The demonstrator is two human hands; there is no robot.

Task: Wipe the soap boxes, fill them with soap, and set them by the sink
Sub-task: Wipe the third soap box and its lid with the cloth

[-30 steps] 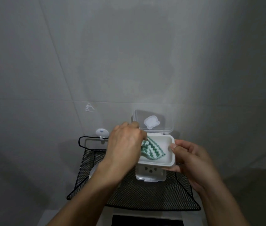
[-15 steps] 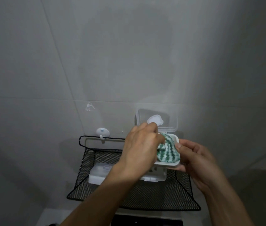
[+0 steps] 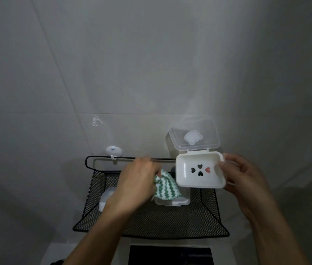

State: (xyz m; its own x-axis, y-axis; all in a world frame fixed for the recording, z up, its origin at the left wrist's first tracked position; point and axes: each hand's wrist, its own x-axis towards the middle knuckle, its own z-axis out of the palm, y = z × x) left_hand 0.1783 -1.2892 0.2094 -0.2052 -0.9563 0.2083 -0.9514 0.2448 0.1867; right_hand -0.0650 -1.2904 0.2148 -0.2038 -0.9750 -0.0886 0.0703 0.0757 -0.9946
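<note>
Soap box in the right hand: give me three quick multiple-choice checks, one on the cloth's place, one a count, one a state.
1. Where is the striped cloth?
A. Inside the held soap box
B. In the left hand, outside the box
C. Hung on the wall hook

2. How many heart-shaped holes show in the box floor?
A. Two
B. Four
C. Six

3. The box's clear lid is:
A. Open
B. Closed
C. Detached

Answers: 1 B, the left hand grips it left of the soap box; 2 B, four hearts show; 3 A, it stands hinged back while the right hand holds the box.
</note>
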